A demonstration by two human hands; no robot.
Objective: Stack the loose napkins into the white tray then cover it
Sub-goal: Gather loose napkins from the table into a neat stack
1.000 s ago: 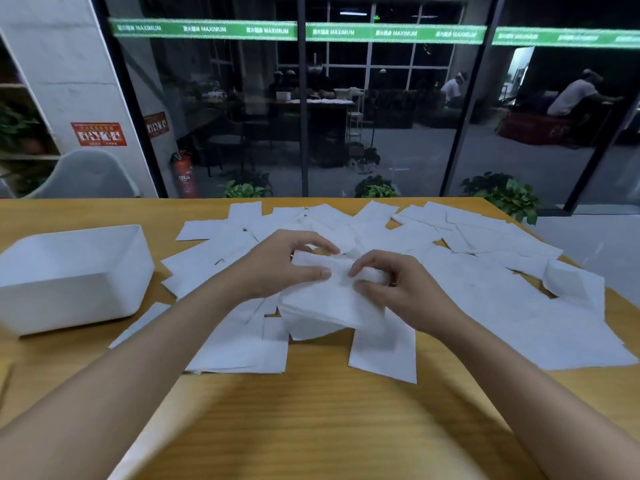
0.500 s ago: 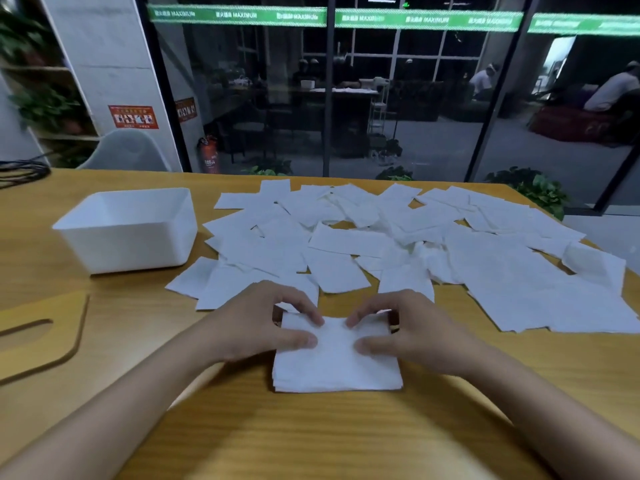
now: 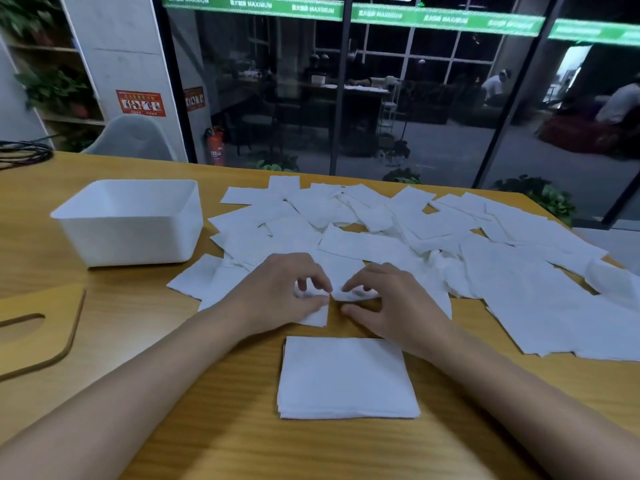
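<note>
A neat stack of napkins (image 3: 347, 377) lies on the wooden table near me, with no hand on it. Just beyond the stack, my left hand (image 3: 277, 292) and my right hand (image 3: 391, 303) pinch the near edge of a loose napkin (image 3: 318, 315) at the front of the spread. Several loose white napkins (image 3: 398, 244) cover the table's middle and right. The white tray (image 3: 131, 223) stands at the left and looks empty. A flat wooden lid (image 3: 45, 334) with a slot lies at the near left.
Black cables (image 3: 24, 154) lie at the table's far left corner. A grey chair (image 3: 135, 136) stands behind the table. Glass doors and potted plants run along the far edge. The table's right edge is near the napkin spread.
Both hands let go of the squared stack, which now lies nearer to me, and moved forward onto a loose napkin in the spread.
</note>
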